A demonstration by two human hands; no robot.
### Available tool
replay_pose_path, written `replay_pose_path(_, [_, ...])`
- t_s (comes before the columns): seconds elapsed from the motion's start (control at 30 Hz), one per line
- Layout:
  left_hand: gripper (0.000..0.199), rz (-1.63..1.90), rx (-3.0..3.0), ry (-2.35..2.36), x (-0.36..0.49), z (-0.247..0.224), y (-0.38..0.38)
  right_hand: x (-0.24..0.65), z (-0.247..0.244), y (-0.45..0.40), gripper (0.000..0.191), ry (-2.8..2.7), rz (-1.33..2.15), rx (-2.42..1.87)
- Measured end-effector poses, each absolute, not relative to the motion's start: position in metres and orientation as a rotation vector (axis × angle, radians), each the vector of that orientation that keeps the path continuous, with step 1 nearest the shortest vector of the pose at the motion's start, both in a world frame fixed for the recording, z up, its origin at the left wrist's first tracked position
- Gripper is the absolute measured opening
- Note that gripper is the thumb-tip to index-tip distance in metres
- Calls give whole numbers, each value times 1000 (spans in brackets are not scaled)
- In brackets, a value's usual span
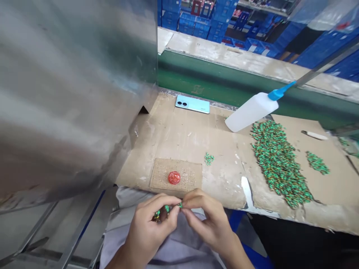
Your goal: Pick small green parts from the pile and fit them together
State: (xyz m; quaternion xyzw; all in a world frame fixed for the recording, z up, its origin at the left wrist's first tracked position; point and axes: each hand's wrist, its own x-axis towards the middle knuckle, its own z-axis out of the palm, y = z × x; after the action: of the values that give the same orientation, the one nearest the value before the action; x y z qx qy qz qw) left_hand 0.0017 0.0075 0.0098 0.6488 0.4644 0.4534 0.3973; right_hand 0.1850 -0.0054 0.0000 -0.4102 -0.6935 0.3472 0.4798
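Note:
My left hand (147, 228) is closed around several small green-and-dark pieces (156, 216), with yellow bits showing in the curl of the fingers. Its thumb and forefinger meet the tips of my right hand (210, 220) at one small green piece (180, 205), which the right thumb and forefinger pinch. Both hands are held over my lap at the table's front edge. Just beyond them lies a cardboard pad (159, 175) with a small red round dish (174, 178) on it. To its right is a little cluster of green bits (209, 159).
A large heap of green pieces (279, 160) covers the right side, beside a smaller pile (316, 163) and a white-handled tool (314, 135). A white squeeze bottle (251, 111) leans behind. A light-blue phone (193, 104) lies at the back. A metal panel (75, 93) walls the left.

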Motion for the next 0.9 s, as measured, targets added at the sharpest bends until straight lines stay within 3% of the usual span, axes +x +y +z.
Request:
replay_pose_path(0.2, [22, 1220, 1688, 1176, 5, 5, 9, 177, -2, -6, 10, -1726, 803, -1036])
replay_pose_path(0.33, [14, 1091, 1488, 1164, 4, 0, 4, 188, -5, -5, 6, -1692, 709, -1161])
replay_pose_path(0.5, [25, 844, 1069, 1041, -12, -4, 0, 269, -2, 8, 4, -1397, 244, -1599])
replay_pose_path(0.63, [34, 841, 595, 988, -22, 0, 5, 316, -5, 21, 21, -1160, -121, -1793])
replay_pose_path(0.9, [37, 808, 334, 887, -26, -5, 3, 283, -30, 54, 27, -1686, 285, -1799])
